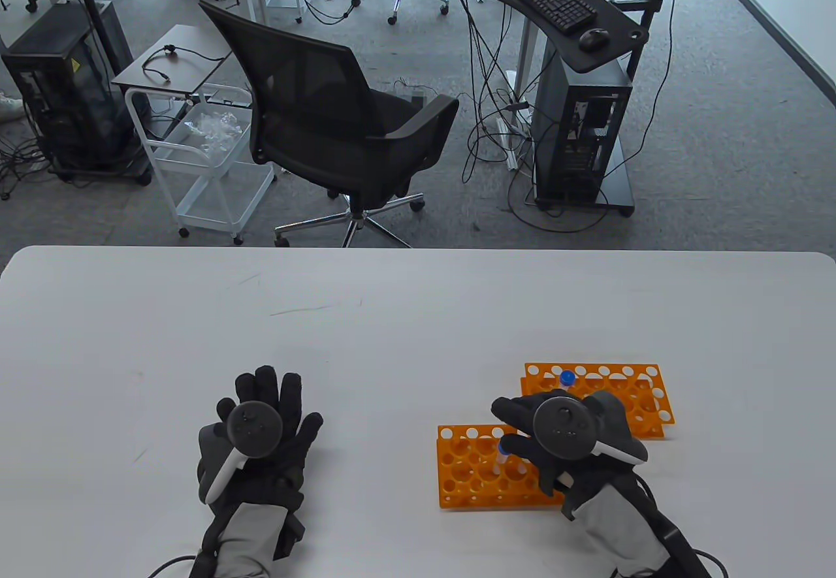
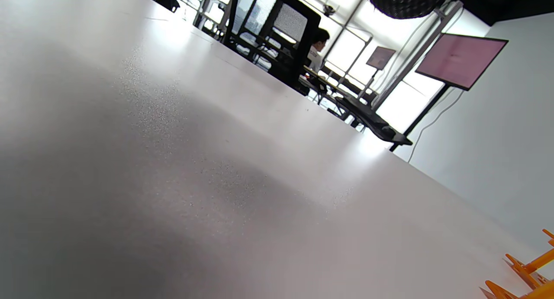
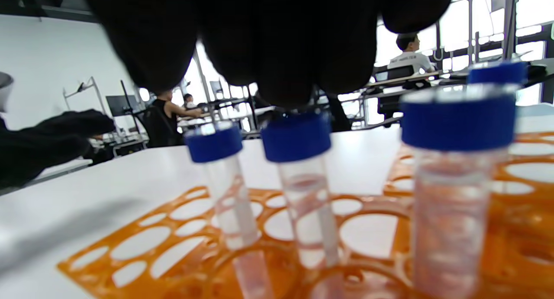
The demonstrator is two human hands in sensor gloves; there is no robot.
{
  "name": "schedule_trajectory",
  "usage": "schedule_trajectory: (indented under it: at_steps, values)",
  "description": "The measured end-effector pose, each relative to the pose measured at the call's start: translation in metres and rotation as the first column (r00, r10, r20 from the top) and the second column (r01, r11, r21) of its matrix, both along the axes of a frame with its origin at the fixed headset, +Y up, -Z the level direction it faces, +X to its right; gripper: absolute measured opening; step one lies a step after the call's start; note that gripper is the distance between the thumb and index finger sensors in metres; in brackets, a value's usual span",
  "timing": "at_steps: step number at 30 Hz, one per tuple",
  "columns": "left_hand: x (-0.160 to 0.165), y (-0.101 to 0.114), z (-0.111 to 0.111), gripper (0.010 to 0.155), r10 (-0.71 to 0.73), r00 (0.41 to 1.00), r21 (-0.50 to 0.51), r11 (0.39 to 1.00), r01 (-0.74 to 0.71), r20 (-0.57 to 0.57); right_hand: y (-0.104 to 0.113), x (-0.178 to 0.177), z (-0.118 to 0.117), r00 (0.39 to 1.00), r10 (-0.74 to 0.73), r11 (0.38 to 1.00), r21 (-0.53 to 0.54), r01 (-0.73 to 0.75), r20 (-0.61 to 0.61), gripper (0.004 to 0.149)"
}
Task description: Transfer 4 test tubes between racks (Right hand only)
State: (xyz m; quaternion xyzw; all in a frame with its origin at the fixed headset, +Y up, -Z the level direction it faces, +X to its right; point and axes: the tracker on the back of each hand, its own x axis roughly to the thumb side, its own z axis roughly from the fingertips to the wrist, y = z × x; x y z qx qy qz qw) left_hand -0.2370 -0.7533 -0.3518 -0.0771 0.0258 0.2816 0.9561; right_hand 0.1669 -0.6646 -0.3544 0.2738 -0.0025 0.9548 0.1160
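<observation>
Two orange racks stand on the white table. The near rack [image 1: 467,483] holds three clear tubes with blue caps in the right wrist view: left tube [image 3: 223,178], middle tube [image 3: 303,178], right tube [image 3: 454,191]. My right hand [image 1: 519,437] hovers over this rack with the fingers spread; its fingertips [image 3: 285,82] touch the top of the middle tube's cap without gripping it. One tube [image 1: 503,455] shows under the fingers in the table view. The far rack [image 1: 620,375] holds one blue-capped tube [image 1: 567,379]. My left hand [image 1: 268,408] lies flat and open on the table, empty.
A corner of the near rack [image 2: 528,268] shows at the left wrist view's edge. An office chair [image 1: 333,121], a white cart [image 1: 202,160] and a computer stand [image 1: 581,114] are on the floor beyond the table's far edge.
</observation>
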Motion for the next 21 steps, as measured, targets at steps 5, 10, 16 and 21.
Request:
schedule_trajectory:
  at_steps: [5,10,16,21]
  values:
    - [-0.001,-0.001,0.000,0.069,-0.003,1.000,-0.007,1.000,0.003,-0.005,-0.009,-0.006,-0.002,0.999,0.052,0.998,-0.045,-0.053,-0.010,0.056]
    - [-0.001,-0.003,0.000,0.069,-0.011,1.000,-0.015,1.000,0.010,-0.004,-0.013,-0.010,-0.002,0.996,0.091,0.993,-0.069,-0.091,-0.013,0.053]
    - [-0.001,-0.002,0.000,0.069,-0.013,1.000,-0.017,1.000,0.013,-0.004,-0.016,-0.012,-0.002,0.997,0.072,0.993,-0.092,-0.075,-0.034,0.051]
    - [-0.001,-0.002,0.001,0.069,-0.013,1.000,-0.019,1.000,0.013,-0.006,-0.017,-0.013,-0.002,0.997,0.061,0.993,-0.098,-0.066,-0.048,0.050]
